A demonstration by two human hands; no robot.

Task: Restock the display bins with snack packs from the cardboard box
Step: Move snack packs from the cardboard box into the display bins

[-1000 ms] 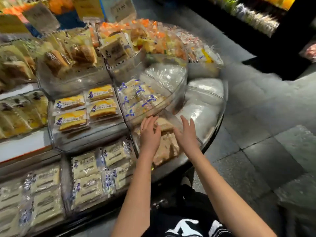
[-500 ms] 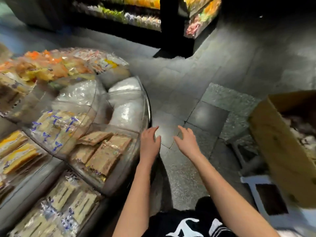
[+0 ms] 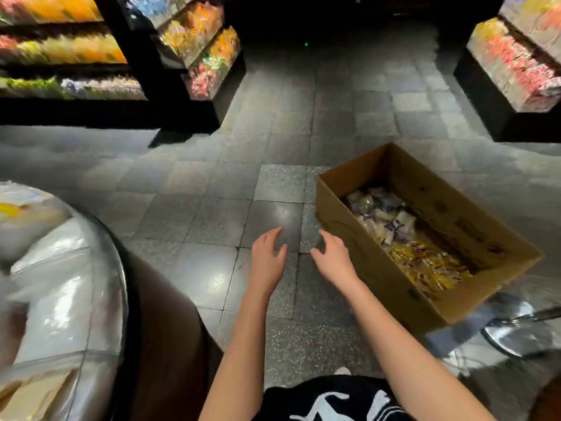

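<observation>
Currently: both my hands, left hand [image 3: 267, 256] and right hand [image 3: 334, 259], empty, fingers loosely spread above the floor. Cardboard box [image 3: 358, 238] with snack packs [image 3: 406, 238] lies to my right, long axis running away rightward; right hand nearer

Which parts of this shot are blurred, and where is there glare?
Head view: the display bins at the left edge and the far shelves are smeared by motion blur; the cardboard box and both hands, left hand and right hand, stay fairly sharp; ceiling-light glare spots sit on the floor tiles.
</observation>
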